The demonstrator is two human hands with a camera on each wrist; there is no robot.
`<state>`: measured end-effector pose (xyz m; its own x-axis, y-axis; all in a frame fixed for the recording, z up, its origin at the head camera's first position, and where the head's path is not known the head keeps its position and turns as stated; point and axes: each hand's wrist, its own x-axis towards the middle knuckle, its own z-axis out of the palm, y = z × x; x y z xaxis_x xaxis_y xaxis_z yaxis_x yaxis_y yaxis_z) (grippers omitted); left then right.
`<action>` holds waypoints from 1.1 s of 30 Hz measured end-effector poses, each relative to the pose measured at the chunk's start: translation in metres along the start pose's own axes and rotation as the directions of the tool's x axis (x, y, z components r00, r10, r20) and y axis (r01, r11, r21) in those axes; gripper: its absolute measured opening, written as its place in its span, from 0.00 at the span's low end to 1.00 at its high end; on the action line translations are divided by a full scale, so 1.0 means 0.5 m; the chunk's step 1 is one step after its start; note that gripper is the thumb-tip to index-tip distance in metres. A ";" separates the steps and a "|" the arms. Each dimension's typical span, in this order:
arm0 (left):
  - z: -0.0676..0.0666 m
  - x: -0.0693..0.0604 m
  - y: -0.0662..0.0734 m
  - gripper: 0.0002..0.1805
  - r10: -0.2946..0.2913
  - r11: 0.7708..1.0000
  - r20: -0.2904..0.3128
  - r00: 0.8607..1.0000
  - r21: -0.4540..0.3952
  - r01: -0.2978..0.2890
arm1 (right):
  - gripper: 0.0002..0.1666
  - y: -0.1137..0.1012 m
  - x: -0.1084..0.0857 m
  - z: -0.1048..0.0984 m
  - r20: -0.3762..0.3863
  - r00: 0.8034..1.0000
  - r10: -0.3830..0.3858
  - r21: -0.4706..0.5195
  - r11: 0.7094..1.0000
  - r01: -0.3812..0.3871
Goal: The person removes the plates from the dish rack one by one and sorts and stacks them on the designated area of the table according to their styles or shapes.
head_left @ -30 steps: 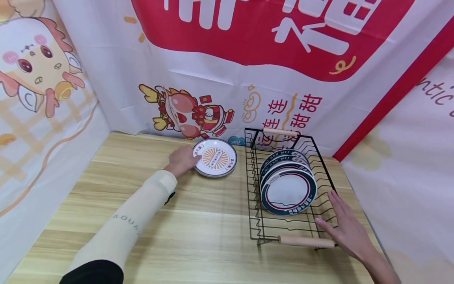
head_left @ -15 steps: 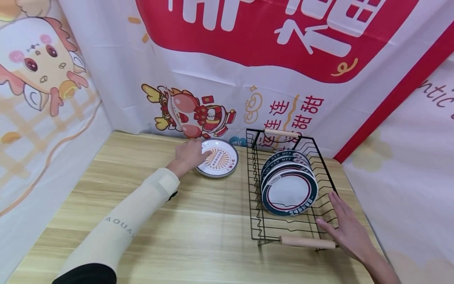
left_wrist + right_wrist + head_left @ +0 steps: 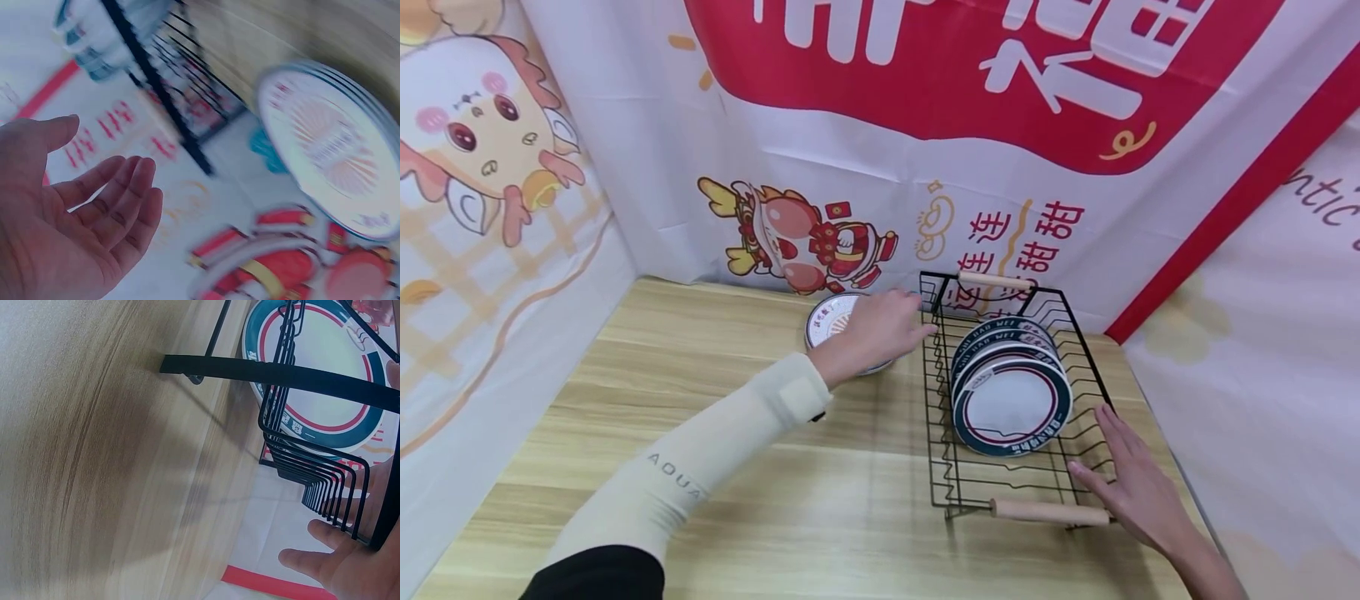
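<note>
My left hand (image 3: 876,329) hovers between a white plate (image 3: 823,321) and the wire dish rack (image 3: 931,417), covering part of the plate. In the left wrist view the palm and loosely bent fingers (image 3: 134,187) hold nothing. Stacked rims there show the white plate (image 3: 331,147), with its orange sunburst print, tops a small pile. Several dark-rimmed plates (image 3: 1011,400) stand on edge in the rack. My right hand (image 3: 1138,487) rests against the rack's right side, fingers stretched and spread, thumb over the inside. The right wrist view shows its fingers (image 3: 306,559) beside the black wires.
The rack has wooden handles, one at the near end (image 3: 1048,512) and one at the far end (image 3: 996,281). Everything stands on a wood-grain table (image 3: 820,517). Printed cloth (image 3: 835,142) hangs behind and at both sides.
My left hand has left the white plate's left edge and moved right across it towards the rack, carrying nothing. The plate stays in place, and my right hand has stayed at the rack.
</note>
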<state>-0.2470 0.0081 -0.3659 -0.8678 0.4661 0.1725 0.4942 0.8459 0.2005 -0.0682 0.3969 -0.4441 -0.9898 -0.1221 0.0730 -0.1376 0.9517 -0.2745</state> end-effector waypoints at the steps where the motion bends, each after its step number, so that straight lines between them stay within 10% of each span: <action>1: -0.002 -0.001 0.018 0.26 0.027 1.000 0.002 1.000 0.003 -0.027 | 0.60 0.000 0.000 0.000 0.001 1.000 -0.001 0.001 1.000 0.001; 16: 0.011 0.009 0.156 0.16 0.277 0.957 0.159 0.948 -0.132 -0.258 | 0.60 0.003 0.003 0.002 0.010 1.000 0.002 0.001 1.000 -0.002; 33: 0.065 0.043 0.193 0.14 0.291 0.945 0.260 0.921 -0.226 -0.235 | 0.60 0.002 0.003 0.004 0.003 1.000 -0.015 0.027 1.000 0.015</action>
<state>-0.2197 0.1085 -0.3742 -0.6686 0.7428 -0.0335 0.6831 0.6314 0.3671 -0.0698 0.3971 -0.4462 -0.9877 -0.1377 0.0740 -0.1537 0.9417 -0.2994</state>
